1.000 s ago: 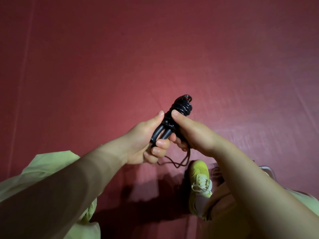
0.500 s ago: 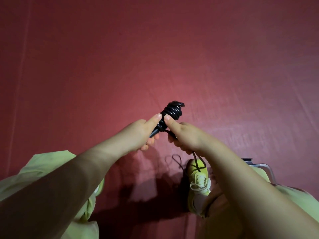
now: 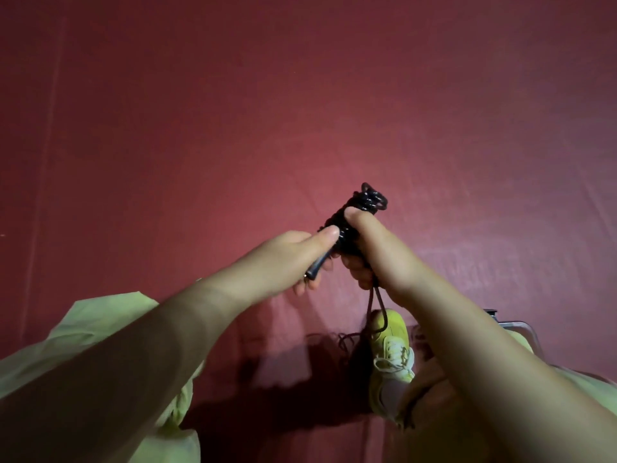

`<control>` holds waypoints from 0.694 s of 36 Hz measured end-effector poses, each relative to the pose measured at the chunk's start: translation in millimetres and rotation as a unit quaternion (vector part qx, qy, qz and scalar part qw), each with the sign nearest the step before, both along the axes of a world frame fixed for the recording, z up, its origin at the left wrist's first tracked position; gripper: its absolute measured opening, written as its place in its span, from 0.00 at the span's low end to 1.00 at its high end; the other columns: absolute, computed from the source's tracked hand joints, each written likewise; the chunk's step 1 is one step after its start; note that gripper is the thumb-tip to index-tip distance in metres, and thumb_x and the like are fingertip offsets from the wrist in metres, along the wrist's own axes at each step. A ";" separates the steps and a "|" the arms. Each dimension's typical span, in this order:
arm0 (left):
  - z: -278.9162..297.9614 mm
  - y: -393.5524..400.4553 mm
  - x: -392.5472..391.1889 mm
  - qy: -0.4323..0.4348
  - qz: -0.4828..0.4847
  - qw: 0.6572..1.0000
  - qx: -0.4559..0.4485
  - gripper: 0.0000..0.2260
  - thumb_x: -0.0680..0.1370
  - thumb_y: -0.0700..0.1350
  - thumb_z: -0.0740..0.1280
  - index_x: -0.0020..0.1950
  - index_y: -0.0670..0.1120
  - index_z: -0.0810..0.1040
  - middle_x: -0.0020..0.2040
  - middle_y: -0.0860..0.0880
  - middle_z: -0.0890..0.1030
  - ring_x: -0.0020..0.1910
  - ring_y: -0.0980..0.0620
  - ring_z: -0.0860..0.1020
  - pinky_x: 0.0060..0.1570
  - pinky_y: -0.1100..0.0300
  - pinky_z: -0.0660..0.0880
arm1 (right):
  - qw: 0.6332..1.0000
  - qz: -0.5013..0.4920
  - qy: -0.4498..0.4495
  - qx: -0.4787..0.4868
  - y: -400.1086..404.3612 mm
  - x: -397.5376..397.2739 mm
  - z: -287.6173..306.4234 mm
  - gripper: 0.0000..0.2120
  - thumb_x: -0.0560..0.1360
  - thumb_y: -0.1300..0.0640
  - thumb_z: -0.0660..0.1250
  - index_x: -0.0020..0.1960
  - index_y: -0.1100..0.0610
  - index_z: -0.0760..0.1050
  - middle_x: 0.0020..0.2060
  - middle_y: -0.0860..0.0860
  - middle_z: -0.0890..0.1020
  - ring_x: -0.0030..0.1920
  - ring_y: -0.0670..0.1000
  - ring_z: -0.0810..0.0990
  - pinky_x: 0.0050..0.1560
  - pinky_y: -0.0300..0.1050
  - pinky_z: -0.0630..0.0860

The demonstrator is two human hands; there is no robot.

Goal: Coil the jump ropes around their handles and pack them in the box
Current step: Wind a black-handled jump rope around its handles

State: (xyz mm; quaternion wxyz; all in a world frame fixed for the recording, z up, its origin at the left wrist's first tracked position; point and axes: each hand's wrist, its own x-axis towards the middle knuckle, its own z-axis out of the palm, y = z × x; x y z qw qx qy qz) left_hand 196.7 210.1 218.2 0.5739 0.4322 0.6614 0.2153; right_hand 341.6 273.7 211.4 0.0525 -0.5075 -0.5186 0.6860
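Since half a second ago the right thumb has climbed higher on the black jump rope [image 3: 354, 215], whose coiled bundle sits just right of frame centre, tilted toward the upper right. Both hands grip it: the left hand [image 3: 283, 259] curls around the handles' lower end, thumb pressed flat on the coils; the right hand [image 3: 377, 252] wraps the bundle, a loose strand hanging below toward a yellow shoe [image 3: 390, 349] on the red floor [image 3: 200, 128]. No writing is legible.
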 end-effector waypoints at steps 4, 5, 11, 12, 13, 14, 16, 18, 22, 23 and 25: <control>9.7 -0.2 -3.7 -0.217 0.021 0.967 -0.133 0.22 0.69 0.65 0.63 0.37 0.46 0.81 0.30 0.49 0.79 0.28 0.53 0.74 0.31 0.61 0.67 | 0.995 -0.012 0.100 -0.003 1.7 -1.5 -1.8 0.21 0.66 0.39 0.57 0.42 0.57 0.68 0.29 0.52 0.68 0.30 0.50 0.64 0.32 0.45 0.61; 10.6 -1.6 -3.5 -0.273 0.030 0.949 -0.152 0.21 0.66 0.65 0.66 0.36 0.47 0.82 0.32 0.48 0.80 0.30 0.52 0.75 0.33 0.60 0.68 | 0.991 -0.009 0.132 -0.013 1.5 -0.6 -2.6 0.23 0.64 0.38 0.58 0.46 0.57 0.69 0.29 0.54 0.68 0.31 0.52 0.65 0.33 0.46 0.62; 12.8 -3.7 -1.0 -0.449 0.076 0.863 -0.219 0.22 0.69 0.65 0.61 0.42 0.46 0.79 0.27 0.55 0.72 0.19 0.61 0.67 0.22 0.68 0.64 | 0.986 0.011 0.168 -0.018 3.3 -0.1 3.8 0.22 0.71 0.41 0.51 0.47 0.60 0.70 0.22 0.48 0.68 0.27 0.49 0.65 0.32 0.44 0.63; 13.4 -2.5 -2.1 -0.449 0.081 0.861 -0.225 0.22 0.69 0.64 0.60 0.43 0.46 0.77 0.26 0.55 0.70 0.17 0.62 0.63 0.20 0.69 0.60 | 0.990 0.018 0.143 0.000 4.1 0.2 3.1 0.24 0.71 0.39 0.51 0.48 0.59 0.70 0.24 0.48 0.68 0.28 0.49 0.64 0.32 0.44 0.61; 14.9 -1.0 -3.8 -0.446 0.085 0.861 -0.230 0.21 0.68 0.64 0.60 0.42 0.46 0.76 0.25 0.55 0.68 0.16 0.63 0.60 0.19 0.69 0.58 | 0.992 0.034 0.117 0.023 4.7 1.0 1.1 0.27 0.71 0.35 0.52 0.47 0.58 0.72 0.25 0.50 0.68 0.28 0.49 0.64 0.32 0.44 0.61; 15.7 0.6 -5.8 -0.438 0.088 0.864 -0.233 0.21 0.68 0.63 0.60 0.42 0.46 0.75 0.25 0.56 0.68 0.15 0.63 0.59 0.18 0.70 0.57 | 0.993 0.053 0.091 0.046 4.8 2.2 1.0 0.29 0.71 0.31 0.53 0.44 0.58 0.73 0.26 0.51 0.68 0.28 0.50 0.64 0.32 0.45 0.60; 15.7 2.1 -9.8 -0.405 0.084 0.881 -0.231 0.21 0.68 0.63 0.61 0.43 0.46 0.75 0.26 0.55 0.68 0.16 0.63 0.58 0.18 0.70 0.57 | 0.993 0.077 0.045 0.080 5.8 5.1 3.8 0.30 0.74 0.29 0.52 0.35 0.55 0.74 0.24 0.50 0.69 0.26 0.49 0.64 0.30 0.43 0.61; 14.4 2.5 -10.7 -0.339 0.077 0.912 -0.218 0.22 0.69 0.64 0.61 0.44 0.46 0.76 0.27 0.54 0.69 0.17 0.62 0.58 0.20 0.69 0.57 | 0.992 0.092 0.012 0.083 8.0 8.0 7.6 0.30 0.78 0.34 0.51 0.32 0.56 0.71 0.21 0.46 0.68 0.23 0.46 0.62 0.26 0.40 0.59; 8.0 2.6 -7.2 -0.166 0.061 0.970 -0.168 0.19 0.79 0.61 0.58 0.45 0.46 0.75 0.25 0.55 0.72 0.19 0.60 0.58 0.22 0.68 0.58 | 0.993 0.097 -0.027 0.066 7.0 7.6 4.6 0.25 0.82 0.42 0.51 0.39 0.59 0.75 0.23 0.45 0.65 0.23 0.46 0.58 0.24 0.38 0.55; 5.9 3.0 -7.1 -0.141 0.056 0.976 -0.156 0.18 0.79 0.60 0.58 0.44 0.47 0.75 0.25 0.55 0.72 0.19 0.59 0.58 0.22 0.67 0.58 | 0.992 0.096 -0.040 0.072 6.0 6.6 2.9 0.25 0.82 0.42 0.52 0.41 0.59 0.76 0.23 0.45 0.65 0.24 0.46 0.58 0.24 0.38 0.55; 3.8 4.4 -8.4 -0.117 0.055 0.982 -0.140 0.18 0.79 0.60 0.58 0.43 0.47 0.75 0.25 0.55 0.73 0.19 0.59 0.59 0.23 0.67 0.58 | 0.992 0.085 -0.051 0.082 4.9 4.6 1.2 0.25 0.81 0.41 0.52 0.41 0.59 0.76 0.22 0.43 0.65 0.23 0.46 0.58 0.23 0.38 0.55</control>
